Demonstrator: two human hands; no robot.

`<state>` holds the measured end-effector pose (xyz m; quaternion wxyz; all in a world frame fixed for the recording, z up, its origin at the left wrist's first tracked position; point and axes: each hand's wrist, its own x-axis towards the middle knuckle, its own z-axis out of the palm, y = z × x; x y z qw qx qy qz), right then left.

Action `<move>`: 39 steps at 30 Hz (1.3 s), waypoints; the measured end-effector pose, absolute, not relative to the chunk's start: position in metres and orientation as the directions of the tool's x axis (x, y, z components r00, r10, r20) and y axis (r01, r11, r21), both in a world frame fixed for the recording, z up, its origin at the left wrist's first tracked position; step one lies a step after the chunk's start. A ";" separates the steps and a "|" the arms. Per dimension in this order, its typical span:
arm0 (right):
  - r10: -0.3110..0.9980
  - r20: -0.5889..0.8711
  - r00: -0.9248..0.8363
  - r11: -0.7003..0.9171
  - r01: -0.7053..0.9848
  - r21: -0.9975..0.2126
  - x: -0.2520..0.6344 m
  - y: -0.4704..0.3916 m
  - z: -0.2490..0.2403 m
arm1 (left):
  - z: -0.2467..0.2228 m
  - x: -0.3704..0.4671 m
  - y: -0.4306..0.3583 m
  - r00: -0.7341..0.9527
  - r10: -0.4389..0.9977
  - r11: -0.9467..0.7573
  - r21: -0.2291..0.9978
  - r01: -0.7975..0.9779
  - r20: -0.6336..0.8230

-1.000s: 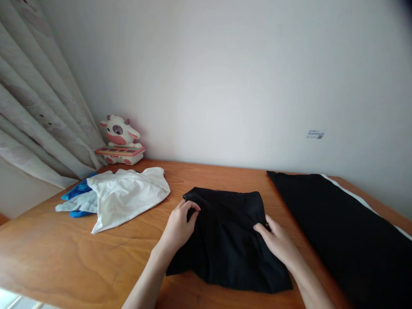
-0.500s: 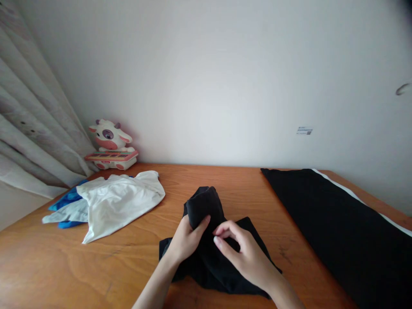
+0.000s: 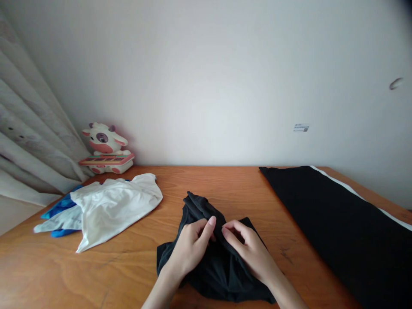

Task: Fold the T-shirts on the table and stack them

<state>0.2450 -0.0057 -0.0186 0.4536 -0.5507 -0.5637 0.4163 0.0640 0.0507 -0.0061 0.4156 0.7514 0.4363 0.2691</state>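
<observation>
The soft, crumpled black cloth (image 3: 225,262) slants away leftward; the right hand (image 3: 249,246) pinches its fold, the left hand (image 3: 190,245) curls at its left side, grip unclear.

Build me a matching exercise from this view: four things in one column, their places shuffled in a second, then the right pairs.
Things
1. White cloth
2. Toy cow
3. Crumpled black cloth
4. Black cloth with a white stripe

Places
A. Touched by both the left hand and the right hand
B. Spread along the right side of the tabletop
C. Partly over a blue cloth
D. At the back left, near the curtain

Pairs: 1-C, 2-D, 3-A, 4-B
</observation>
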 end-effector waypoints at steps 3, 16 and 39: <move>0.998 0.068 0.007 0.064 0.254 -0.965 0.245 -0.006 -0.017 | -0.012 0.063 0.055 0.396 0.917 -0.247 0.853 0.459 0.052; 0.999 -0.003 0.032 -0.009 0.194 -0.981 0.243 -0.009 -0.016 | -0.008 0.062 0.056 0.496 0.861 -0.303 0.896 0.325 0.111; 0.814 0.193 0.548 0.185 0.070 -0.980 0.270 -0.004 -0.006 | 0.014 0.010 0.081 0.210 0.693 -0.651 0.474 0.592 0.690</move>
